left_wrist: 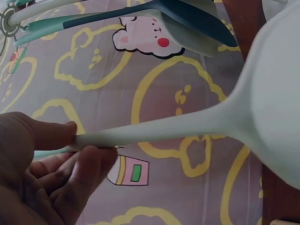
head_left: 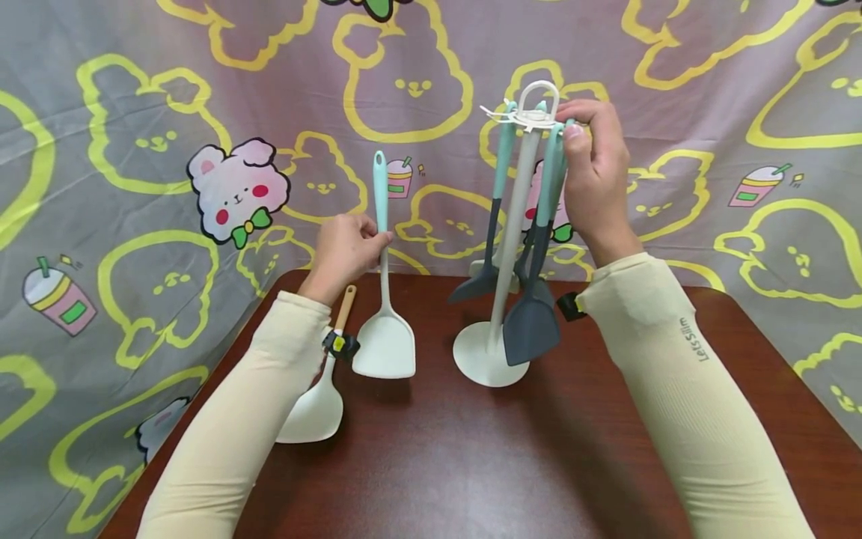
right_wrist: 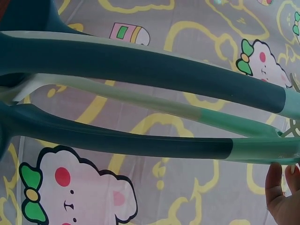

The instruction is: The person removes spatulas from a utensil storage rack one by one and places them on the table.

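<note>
My left hand [head_left: 346, 252] pinches a white turner [head_left: 385, 344] with a mint handle, between thumb and fingers where the handle meets the shaft. The turner is upright, its blade hanging low over the table; the left wrist view shows the same pinch on its shaft [left_wrist: 154, 131]. A white utensil stand [head_left: 513, 232] carries several mint-handled utensils on its hooked top. At that top, my right hand [head_left: 595, 172] grips the upper end of a handle that belongs to a hanging dark grey turner [head_left: 532, 329]. In the right wrist view, only its fingertips [right_wrist: 274, 185] show, against the handle's underside.
A second white turner [head_left: 316, 408] with a wooden handle lies on the brown table [head_left: 438, 464], partly behind my left forearm. Another dark utensil [head_left: 480, 283] hangs on the stand's left side. Patterned cloth [head_left: 417, 90] covers the wall behind the table.
</note>
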`<state>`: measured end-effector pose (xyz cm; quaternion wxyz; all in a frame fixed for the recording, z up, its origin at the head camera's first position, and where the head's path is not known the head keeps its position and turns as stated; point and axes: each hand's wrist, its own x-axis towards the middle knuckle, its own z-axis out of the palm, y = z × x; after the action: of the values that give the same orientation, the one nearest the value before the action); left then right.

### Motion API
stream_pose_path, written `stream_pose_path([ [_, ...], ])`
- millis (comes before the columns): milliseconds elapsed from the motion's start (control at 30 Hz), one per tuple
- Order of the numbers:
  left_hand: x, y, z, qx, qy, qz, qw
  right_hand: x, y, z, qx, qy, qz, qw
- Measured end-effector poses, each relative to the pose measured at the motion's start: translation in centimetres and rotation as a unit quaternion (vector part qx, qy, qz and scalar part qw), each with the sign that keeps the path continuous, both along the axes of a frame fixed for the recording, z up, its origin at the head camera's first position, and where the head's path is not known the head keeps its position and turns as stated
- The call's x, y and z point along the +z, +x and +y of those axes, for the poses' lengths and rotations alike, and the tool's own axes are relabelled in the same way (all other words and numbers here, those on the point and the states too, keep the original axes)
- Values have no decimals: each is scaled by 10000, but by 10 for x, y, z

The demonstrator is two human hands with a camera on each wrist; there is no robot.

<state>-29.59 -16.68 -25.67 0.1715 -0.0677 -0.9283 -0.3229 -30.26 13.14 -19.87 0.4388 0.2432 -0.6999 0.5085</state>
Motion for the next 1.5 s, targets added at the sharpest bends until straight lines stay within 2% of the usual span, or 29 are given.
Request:
stream_pose_path([
  [100, -6, -2, -2, -32, -172, -125, 9998, -1, -2, 2, 16, 51, 97, 9999],
  [300, -20, -6, -4, -77, -390, -132, 9991, -2, -4, 3, 59, 115, 170, 9998],
  [600, -40, -9, -2, -233, -323, -609, 9974, -2, -4, 2, 82, 61, 136, 9999],
  [833, -59, -14, -3, -183, -550, -902, 9942, -3, -6, 4, 2, 166, 210, 9996],
  [1167, -75, -15, -2, -142, -627, -1287, 9896, 0, -6, 6, -55, 240, 203, 9995],
  [1300, -83, -16, -2, -136, -712, -1492, 9861, 0, -8, 3, -23, 61, 130, 9999],
  [1500, -96, -19, -1, -77, -510, -1858, 9812, -1, -10, 4, -24, -25, 86, 10000],
])
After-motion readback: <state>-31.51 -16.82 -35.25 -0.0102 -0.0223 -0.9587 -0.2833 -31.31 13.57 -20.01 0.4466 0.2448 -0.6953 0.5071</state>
